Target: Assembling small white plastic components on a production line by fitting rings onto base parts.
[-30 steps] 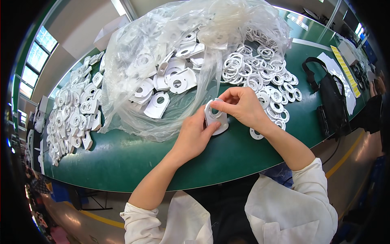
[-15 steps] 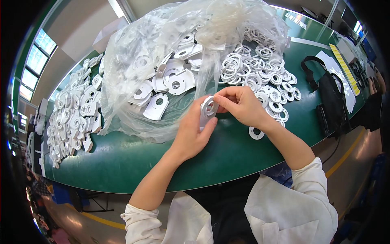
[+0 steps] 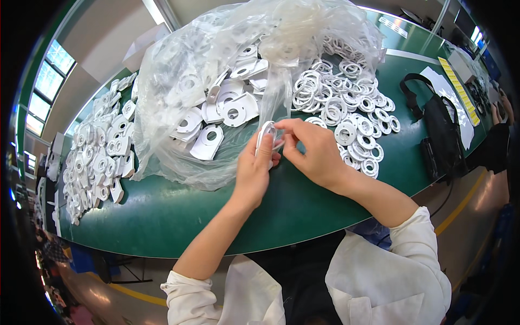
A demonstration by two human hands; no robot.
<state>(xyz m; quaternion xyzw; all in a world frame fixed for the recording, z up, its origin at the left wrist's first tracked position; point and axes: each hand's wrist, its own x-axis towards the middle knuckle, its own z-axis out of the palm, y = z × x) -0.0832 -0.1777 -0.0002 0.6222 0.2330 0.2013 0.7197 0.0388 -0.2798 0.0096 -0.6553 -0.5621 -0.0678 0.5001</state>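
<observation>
My left hand point(image 3: 253, 172) is closed round a white plastic plate point(image 3: 263, 135), thumb on its near face, and holds it up on edge above the table. Against the plate's right side shows part of a white ring point(image 3: 278, 144); whether it is seated in the plate I cannot tell. My right hand point(image 3: 318, 154) has its fingers curled, with the index finger and thumb at the ring's edge. Just beyond both hands, a heap of loose white rings point(image 3: 345, 132) spreads to the right. More white plates point(image 3: 238, 111) lie in a clear plastic bag point(image 3: 179, 162).
On the left of the green table point(image 3: 179, 216) stands a pile of white plates with rings point(image 3: 103, 154). A black bag with a strap point(image 3: 441, 127), white sheets point(image 3: 460, 122) and a yellow strip point(image 3: 459, 89) lie at the right. The table's curved edge runs before me.
The plate has turned edge-on and moved slightly left in my left hand. My right hand has shifted left and lower with it, and its forearm now covers where a loose ring lay.
</observation>
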